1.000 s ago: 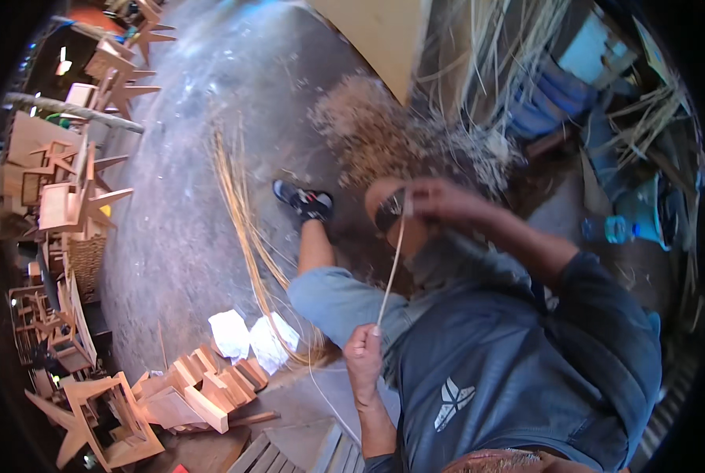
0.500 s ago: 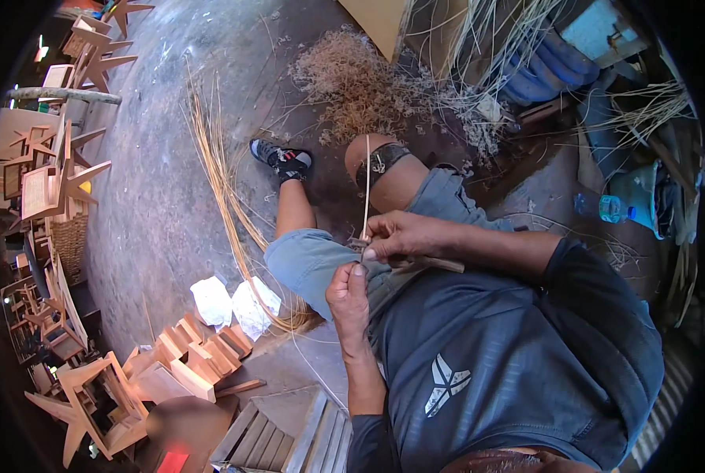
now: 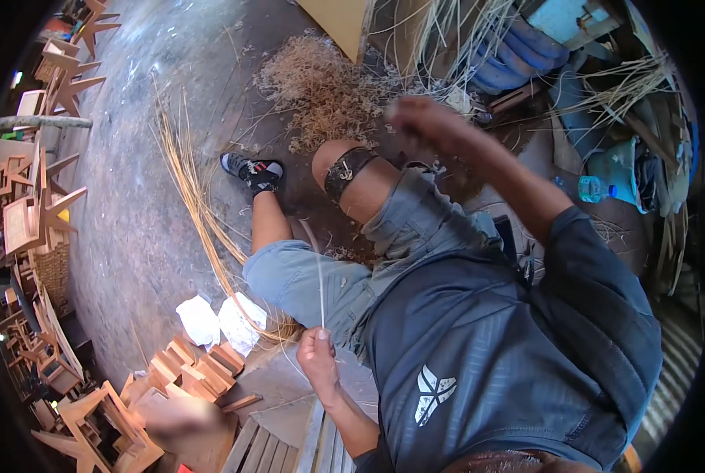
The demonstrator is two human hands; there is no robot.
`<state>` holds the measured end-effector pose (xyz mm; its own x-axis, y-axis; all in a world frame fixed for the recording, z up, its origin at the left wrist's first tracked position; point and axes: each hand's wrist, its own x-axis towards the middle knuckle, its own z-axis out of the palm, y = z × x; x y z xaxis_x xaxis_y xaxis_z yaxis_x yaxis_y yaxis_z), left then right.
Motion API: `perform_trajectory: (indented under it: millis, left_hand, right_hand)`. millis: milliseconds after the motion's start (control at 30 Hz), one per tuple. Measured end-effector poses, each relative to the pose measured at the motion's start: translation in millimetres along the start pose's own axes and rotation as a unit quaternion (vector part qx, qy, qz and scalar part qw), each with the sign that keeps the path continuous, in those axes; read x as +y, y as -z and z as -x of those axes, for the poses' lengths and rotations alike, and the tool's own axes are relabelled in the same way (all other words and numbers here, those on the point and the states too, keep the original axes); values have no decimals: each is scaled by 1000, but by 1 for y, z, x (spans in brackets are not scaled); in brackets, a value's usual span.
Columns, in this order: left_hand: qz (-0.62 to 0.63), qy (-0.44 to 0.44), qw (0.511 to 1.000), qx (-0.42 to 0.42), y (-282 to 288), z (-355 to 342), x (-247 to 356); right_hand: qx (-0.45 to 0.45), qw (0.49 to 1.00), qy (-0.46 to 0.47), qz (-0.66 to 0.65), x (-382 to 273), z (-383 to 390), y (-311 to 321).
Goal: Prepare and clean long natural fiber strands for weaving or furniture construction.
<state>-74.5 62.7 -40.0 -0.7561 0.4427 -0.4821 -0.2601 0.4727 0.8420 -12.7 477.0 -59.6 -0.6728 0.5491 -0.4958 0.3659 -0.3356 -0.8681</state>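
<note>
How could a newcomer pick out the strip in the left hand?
Start at the blue-grey shorts, mid-picture. Just below them the left hand is closed on one thin pale strip, which runs upward across the shorts. The yellowish bundle lies on the floor to the left; this strip stands apart as single and hand-held.

L hand (image 3: 318, 360) fisted, R hand (image 3: 427, 122) fwd, blurred
</note>
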Motion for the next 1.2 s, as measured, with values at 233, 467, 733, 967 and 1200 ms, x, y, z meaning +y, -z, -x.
perform_trajectory:
  millis: [233, 467, 733, 967, 1200]
  left_hand:
    - [-20, -71, 995, -72, -74, -58, 68]
    - [-249, -241, 935, 75, -76, -74, 81]
    - [-236, -138, 961, 28, -91, -81, 78]
    - [-302, -164, 938, -51, -116, -112, 81]
    - [-247, -205, 946, -51, -152, -145, 82]
  right_hand:
    - [-48, 996, 67, 30, -37, 3, 18]
    - [-64, 848, 290, 438, 15, 3, -65]
    - [85, 887, 123, 437, 9, -42, -9]
    - [-29, 949, 32, 312, -3, -17, 16]
    - [-80, 841, 210, 492, 45, -4, -32]
